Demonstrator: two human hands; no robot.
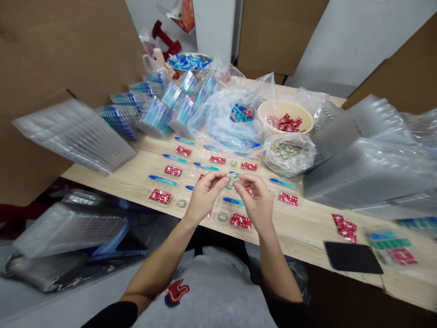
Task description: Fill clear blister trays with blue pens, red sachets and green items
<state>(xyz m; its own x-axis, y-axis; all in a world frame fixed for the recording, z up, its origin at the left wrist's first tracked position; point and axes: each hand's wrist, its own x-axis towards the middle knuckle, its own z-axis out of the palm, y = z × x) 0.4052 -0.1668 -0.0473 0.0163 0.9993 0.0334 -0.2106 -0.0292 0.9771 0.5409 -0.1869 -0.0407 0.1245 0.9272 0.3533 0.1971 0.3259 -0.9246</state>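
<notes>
My left hand [205, 196] and my right hand [256, 200] face each other over the middle of the table, thumb and fingers pinched. Small green-and-tan pieces show by the fingertips; whether they are held or lie behind is unclear. Below and around my hands are clear plastic trays laid out in rows. They hold blue-teal pens [162, 180], red patterned packets [160, 196] and small green-and-tan squares [222, 217]. My forearms and fingers hide some trays. More such squares [288, 150] fill a bag-lined bowl beyond my right hand.
Behind stand a cream bowl [266, 109] of red packets, a plastic bag [221, 125] and a metal bowl [189, 61] of blue items. Stacked clear trays [351, 168] rise at right, filled stacks [155, 118] at left. A dark phone-like slab [353, 258] lies near the front edge.
</notes>
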